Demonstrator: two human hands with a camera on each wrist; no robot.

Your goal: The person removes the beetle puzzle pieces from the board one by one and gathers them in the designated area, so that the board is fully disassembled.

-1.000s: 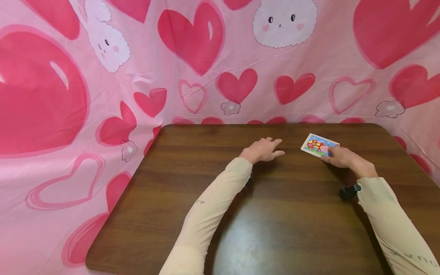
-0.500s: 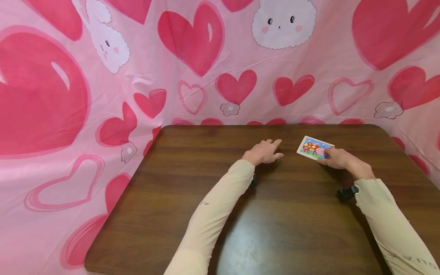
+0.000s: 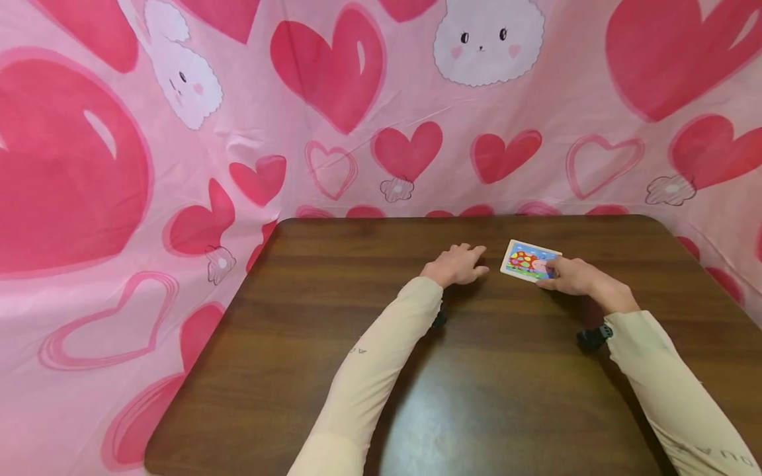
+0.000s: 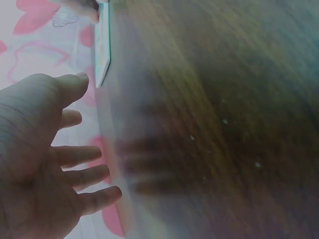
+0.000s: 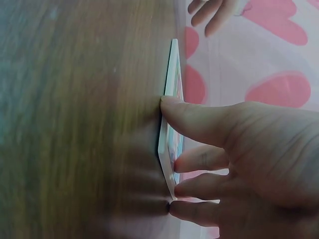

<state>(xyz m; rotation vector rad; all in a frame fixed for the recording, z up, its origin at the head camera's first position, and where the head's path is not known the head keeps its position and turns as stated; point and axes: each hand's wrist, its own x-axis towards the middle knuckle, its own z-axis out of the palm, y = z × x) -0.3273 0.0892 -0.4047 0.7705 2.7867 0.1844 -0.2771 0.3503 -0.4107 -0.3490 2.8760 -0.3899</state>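
A small picture board with a pale rim and a spotted red ladybug-like figure on blue and green lies near the far side of the table, right of the middle. My right hand grips its right end. In the right wrist view the thumb is against the long near edge, while the other fingers reach the picture face and the short end. To the left, my left hand hovers low over the wood, fingers spread and holding nothing; its fingertips point toward the board, a short gap away.
A brown wooden table with rounded corners spans the view. Behind its far edge and along its left side hangs a pink cloth printed with hearts and rabbit faces. A dark strap device sits at the right wrist.
My right hand has slid the picture board leftward and slightly nearer, narrowing the gap to my left hand. The left hand has barely shifted.
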